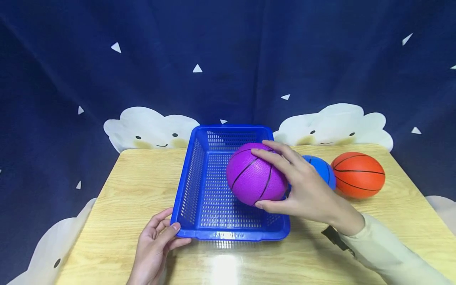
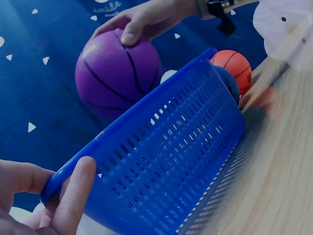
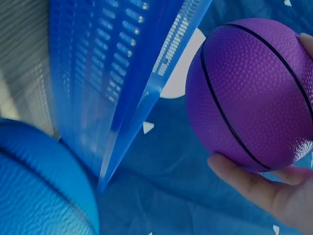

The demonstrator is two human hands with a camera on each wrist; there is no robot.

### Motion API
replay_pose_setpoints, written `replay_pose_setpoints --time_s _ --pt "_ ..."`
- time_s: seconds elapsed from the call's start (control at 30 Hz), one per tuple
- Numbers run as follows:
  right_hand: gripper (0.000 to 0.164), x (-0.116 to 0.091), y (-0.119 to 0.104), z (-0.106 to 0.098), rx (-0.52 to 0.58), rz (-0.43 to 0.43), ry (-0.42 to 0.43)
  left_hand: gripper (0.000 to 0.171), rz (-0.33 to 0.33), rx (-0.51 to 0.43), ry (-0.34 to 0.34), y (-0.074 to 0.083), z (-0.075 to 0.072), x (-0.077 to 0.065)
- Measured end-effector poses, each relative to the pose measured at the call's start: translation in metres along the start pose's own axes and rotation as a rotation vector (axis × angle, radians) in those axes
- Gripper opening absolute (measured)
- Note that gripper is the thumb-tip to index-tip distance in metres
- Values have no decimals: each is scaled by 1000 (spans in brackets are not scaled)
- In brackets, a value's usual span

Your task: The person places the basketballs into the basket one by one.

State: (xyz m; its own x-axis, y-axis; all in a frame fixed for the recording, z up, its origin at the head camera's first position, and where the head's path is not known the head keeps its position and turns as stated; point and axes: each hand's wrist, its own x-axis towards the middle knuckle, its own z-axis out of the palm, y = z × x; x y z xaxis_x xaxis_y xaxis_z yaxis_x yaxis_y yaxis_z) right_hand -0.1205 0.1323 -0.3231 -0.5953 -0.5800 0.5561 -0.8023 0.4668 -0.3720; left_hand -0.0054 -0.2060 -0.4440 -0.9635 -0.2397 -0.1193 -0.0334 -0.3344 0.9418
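A purple toy basketball [image 1: 254,174] is in my right hand [image 1: 306,190], fingers over its far side and thumb on its near side. The left wrist view shows this ball [image 2: 117,73] raised above the rim of a blue plastic basket [image 2: 176,142]. My left hand [image 1: 156,241] grips the basket's near left corner, thumb on top of the rim and fingers under it. The perforated basket floor [image 1: 221,190] shows bare beside the ball. Just right of the basket sits a blue ball [image 1: 322,170], partly hidden behind my right hand.
An orange toy basketball [image 1: 358,175] rests on the wooden table [image 1: 139,178], right of the blue ball. Behind the table hangs a dark blue curtain [image 1: 228,51] with white clouds and triangles. A dark strap [image 1: 336,239] hangs by the right wrist.
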Motion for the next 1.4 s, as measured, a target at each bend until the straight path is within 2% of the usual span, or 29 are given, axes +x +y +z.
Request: replay_pose_setpoints --time_s 0.2,0.67,1.4 --pt "101 17 -7 15 -3 -48 -77 45 6 -10 -2 -1 2 -1" --pt "99 45 -17 36 15 -140 -169 50 1 -35 -5 3 6 -1" --pt "100 59 -25 79 -45 -121 -484 49 -5 -43 3 6 5 -2"
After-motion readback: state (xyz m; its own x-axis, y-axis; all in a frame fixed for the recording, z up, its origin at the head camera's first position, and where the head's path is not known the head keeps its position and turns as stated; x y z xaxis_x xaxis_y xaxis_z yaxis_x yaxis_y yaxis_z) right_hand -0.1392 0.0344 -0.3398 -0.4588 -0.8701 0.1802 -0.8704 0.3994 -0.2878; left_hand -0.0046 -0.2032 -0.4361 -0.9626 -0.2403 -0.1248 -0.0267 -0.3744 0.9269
